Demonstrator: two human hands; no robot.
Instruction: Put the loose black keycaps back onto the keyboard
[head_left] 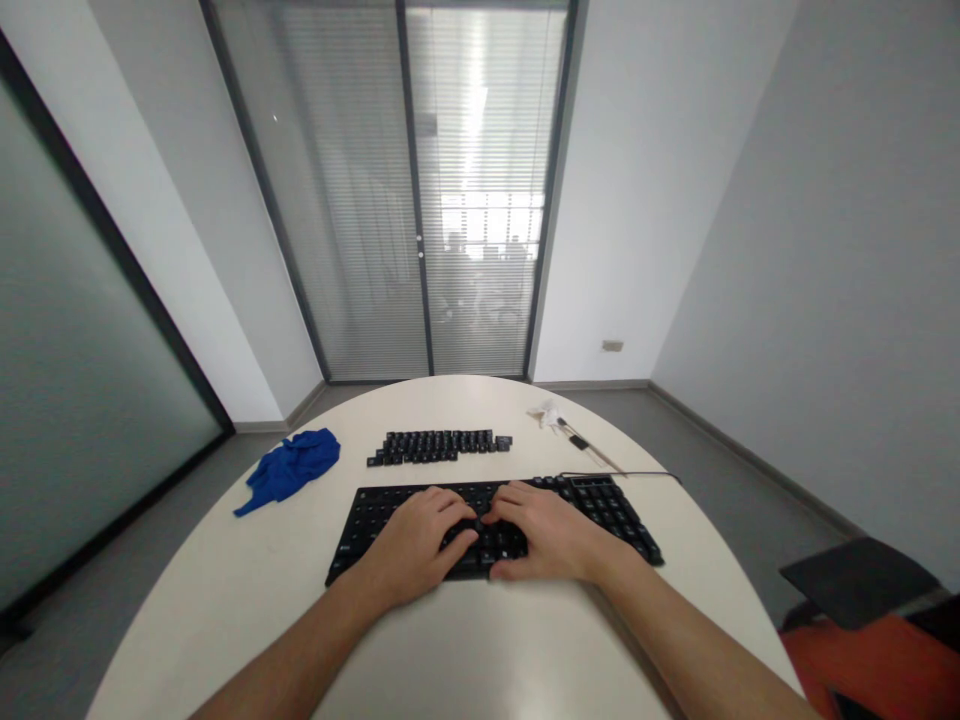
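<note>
A black keyboard [615, 515] lies across the round cream table, with both of my hands over its middle. My left hand [420, 540] rests on the left-centre part, fingers curled towards the centre and thumb apart from them. Close beside it, my right hand [547, 530] has its index fingertip on or just above the keys and its thumb at the front edge. The fingertips of the two hands nearly meet; whether a small part is between them is too small to tell. Behind the keyboard, loose black keycaps [427, 446] are laid out in rows.
A crumpled blue cloth [292, 467] lies at the left of the table [247, 600]. At the back right are a white tissue [545, 412] and a thin brush [589, 445], near the keyboard's cable [645, 473]. A red and black chair [862, 650] stands at the right.
</note>
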